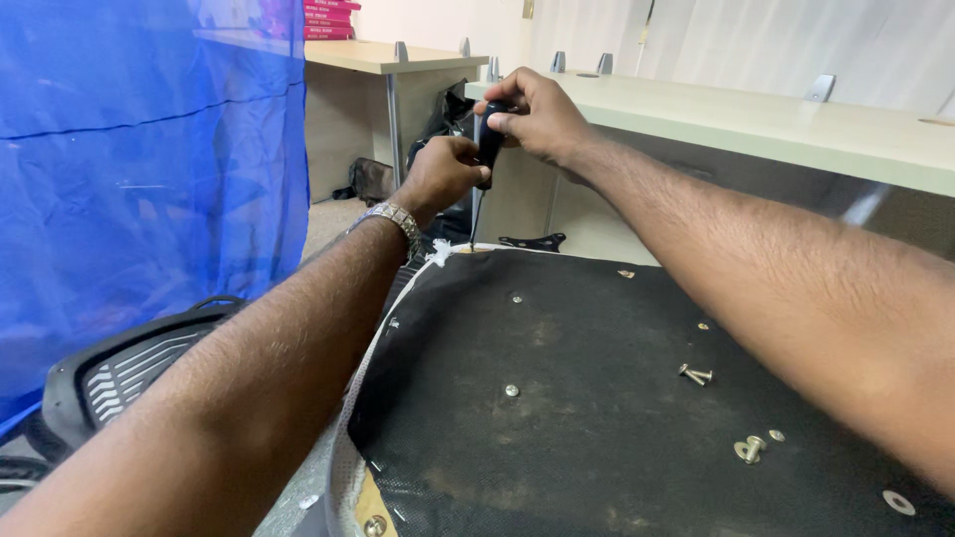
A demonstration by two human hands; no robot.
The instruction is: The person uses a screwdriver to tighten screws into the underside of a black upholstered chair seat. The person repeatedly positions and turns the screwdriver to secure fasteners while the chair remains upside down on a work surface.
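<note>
Nearest, loose silver bolts with washers (748, 448) are being left lying on the black fabric-covered underside of a seat panel (557, 398). At its far edge, a black-handled screwdriver (487, 149) is being held upright, tip pressed down on the panel rim. The handle is being clenched low by the left hand (443, 174), a metal wristwatch (393, 219) worn, and gripped on top by the right hand (532, 114). Farthest back, flat red boxes (328, 20) are being kept stacked on a pale desk (398, 55).
</note>
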